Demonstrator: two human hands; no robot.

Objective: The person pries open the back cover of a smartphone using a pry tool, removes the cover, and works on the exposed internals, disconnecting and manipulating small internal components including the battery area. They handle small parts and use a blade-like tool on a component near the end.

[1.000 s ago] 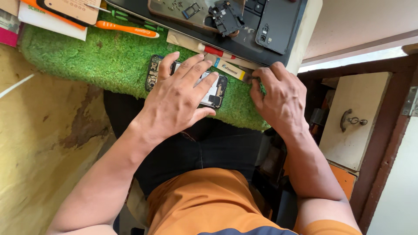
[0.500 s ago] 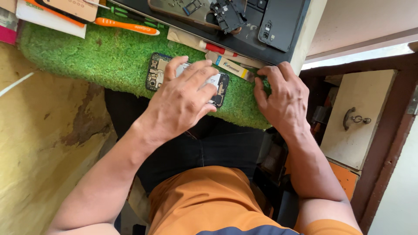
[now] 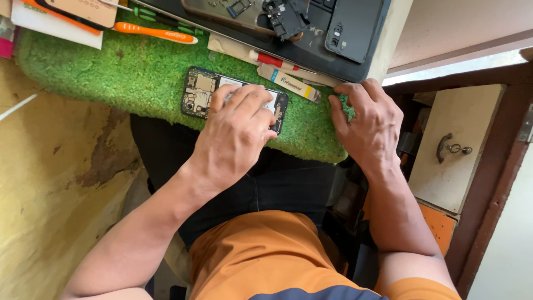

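On green mat (image 3: 139, 66), left hand (image 3: 236, 139) flat on opened phone (image 3: 202, 94); right hand (image 3: 369, 125) splayed

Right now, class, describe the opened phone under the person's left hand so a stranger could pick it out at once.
Start at the green turf mat covering the worktop. Near its front edge, under the left hand, lies the opened phone, flat, back cover off. Unlike the orange-handled screwdriver behind it, it is a dark rectangle showing bare circuit parts.

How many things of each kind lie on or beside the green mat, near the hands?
Opened phone: 1
Screwdrivers, orange and green: 2
Flat tube: 1
Green mat: 1
Total: 5
The left hand rests on the phone; the right hand touches the mat.
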